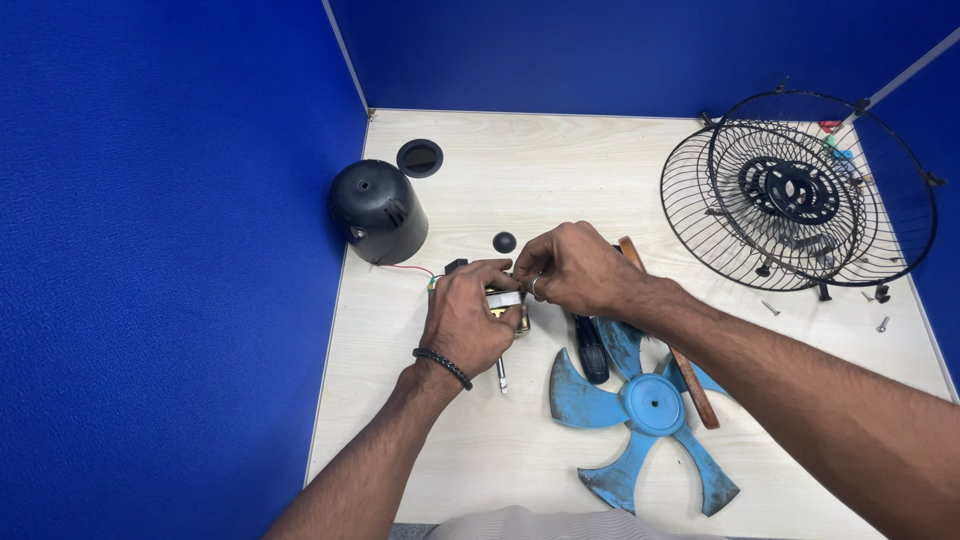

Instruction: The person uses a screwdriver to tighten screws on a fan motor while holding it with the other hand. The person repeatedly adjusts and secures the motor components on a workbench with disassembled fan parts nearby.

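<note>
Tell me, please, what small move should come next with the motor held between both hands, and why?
Probably keep the left hand steady on the small motor while the right hand works its fingertips at the motor's top. Both hands already pinch it just above the desk, and its shaft points down toward the person.

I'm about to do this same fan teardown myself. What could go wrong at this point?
The thin red wire running from the motor to the black motor cover could tear if tugged. Loose screws near the wire guards sit close to the desk edge and might roll off.
</note>
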